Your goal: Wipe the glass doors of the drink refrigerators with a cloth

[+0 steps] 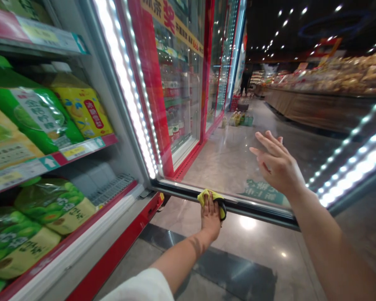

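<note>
My left hand [211, 218] presses a yellow cloth [203, 195] with a dark edge against the black bottom rail [247, 207] of a swung-open glass door. The cloth is bunched under its fingers and hangs a little over the rail on the right. My right hand [280, 167] is raised higher and to the right, before the glass pane [225, 161]. Its fingers are spread, and nothing is in it. Whether it touches the glass, I cannot tell.
On the left, an open cooler's shelf [81, 150] carries bottled drinks [40, 113]. Bright light strips [125, 79] run up the door's sides. Through the glass are red-framed coolers [162, 92], bottles on the floor [242, 119], a produce stand [326, 104] and a distant person [245, 81].
</note>
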Demonstrator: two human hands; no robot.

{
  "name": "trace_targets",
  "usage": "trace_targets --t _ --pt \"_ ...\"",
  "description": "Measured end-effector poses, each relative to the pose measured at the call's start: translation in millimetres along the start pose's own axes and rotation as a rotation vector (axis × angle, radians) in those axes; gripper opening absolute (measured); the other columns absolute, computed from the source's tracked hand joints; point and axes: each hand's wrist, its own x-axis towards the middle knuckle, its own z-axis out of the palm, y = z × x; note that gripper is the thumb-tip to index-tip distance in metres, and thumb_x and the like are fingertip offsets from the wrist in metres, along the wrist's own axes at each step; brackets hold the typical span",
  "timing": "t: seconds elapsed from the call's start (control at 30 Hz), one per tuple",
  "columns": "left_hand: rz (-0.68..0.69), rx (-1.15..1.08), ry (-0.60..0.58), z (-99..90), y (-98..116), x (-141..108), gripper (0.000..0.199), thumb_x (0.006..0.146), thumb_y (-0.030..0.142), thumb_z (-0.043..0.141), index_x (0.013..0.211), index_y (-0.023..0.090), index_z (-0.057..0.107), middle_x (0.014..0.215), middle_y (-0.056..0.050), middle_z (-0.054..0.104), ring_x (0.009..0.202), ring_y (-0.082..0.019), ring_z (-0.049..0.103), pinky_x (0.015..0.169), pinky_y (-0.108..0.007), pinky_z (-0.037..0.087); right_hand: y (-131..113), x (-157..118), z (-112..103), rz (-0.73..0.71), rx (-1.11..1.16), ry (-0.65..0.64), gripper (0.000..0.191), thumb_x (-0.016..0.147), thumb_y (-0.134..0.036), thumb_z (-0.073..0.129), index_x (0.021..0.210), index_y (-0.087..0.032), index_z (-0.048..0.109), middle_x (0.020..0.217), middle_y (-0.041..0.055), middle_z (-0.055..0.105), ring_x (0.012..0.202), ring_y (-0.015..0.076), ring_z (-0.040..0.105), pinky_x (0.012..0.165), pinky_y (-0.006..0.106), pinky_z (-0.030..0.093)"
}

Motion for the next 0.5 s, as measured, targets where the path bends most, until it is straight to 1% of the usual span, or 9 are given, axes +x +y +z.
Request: trace_targets --t 0.07,0.13,0.2,0.3,0.4,0.5 --pt "0.108 0.004 -0.009 8.1 7 -1 0.065 0.087 0.021 0.065 0.149 0.011 0.047 0.17 -0.022 0.013 0.158 -0.04 0.01 0.124 -0.069 0.018 3 0 -9 -0.027 0.027 0.002 0.038 0.089 -0.007 0.054 0.116 -0.024 0.074 0.148 0.0082 0.06 0.144 0.0313 0.049 0.116 0.06 0.046" --pt "0.23 0.0 -0.005 12.9 9 2 0.053 0.092 0.017 0.059 0.144 0.016 0.053 0.169 -0.016 0.023 0.157 -0.035 0.019 0.126 -0.067 0.017 6 -2 -22 -0.059 0.03 0.042 0.037 0.088 -0.006 0.056 0.115 -0.023 0.074 0.142 0.0094 0.065 0.138 0.0304 0.056 0.112 0.054 0.052" --pt "0.357 -0.016 0.006 14.9 11 9 0.044 0.096 0.017 0.054 0.14 0.021 0.057 0.167 -0.01 0.032 0.156 -0.03 0.027 0.129 -0.061 0.016 11 -4 -37 -0.082 0.0 0.083 0.037 0.086 -0.004 0.057 0.113 -0.023 0.074 0.136 0.0094 0.069 0.132 0.0291 0.062 0.108 0.049 0.056" --pt "0.545 -0.069 0.03 15.7 20 25 0.038 0.1 0.019 0.049 0.136 0.027 0.06 0.164 -0.002 0.041 0.154 -0.021 0.032 0.131 -0.051 0.015 22 -11 -60 -0.094 -0.074 0.106 0.036 0.085 -0.004 0.059 0.109 -0.025 0.074 0.126 0.0074 0.074 0.123 0.0278 0.068 0.103 0.047 0.058" --pt "0.703 -0.145 0.059 18.4 43 45 0.036 0.102 0.019 0.046 0.132 0.029 0.063 0.161 0.001 0.045 0.154 -0.017 0.032 0.131 -0.046 0.017 34 -21 -81 -0.066 -0.146 0.12 0.033 0.085 -0.005 0.059 0.106 -0.025 0.075 0.117 0.0066 0.078 0.117 0.0265 0.071 0.099 0.045 0.06" --pt "0.812 -0.215 0.086 25.1 82 66 0.034 0.102 0.019 0.046 0.127 0.028 0.066 0.16 0.0 0.047 0.154 -0.017 0.032 0.13 -0.044 0.023 48 -34 -97 0.031 -0.215 0.145 0.031 0.086 -0.008 0.058 0.104 -0.025 0.076 0.112 0.0045 0.079 0.109 0.0243 0.073 0.097 0.043 0.06"
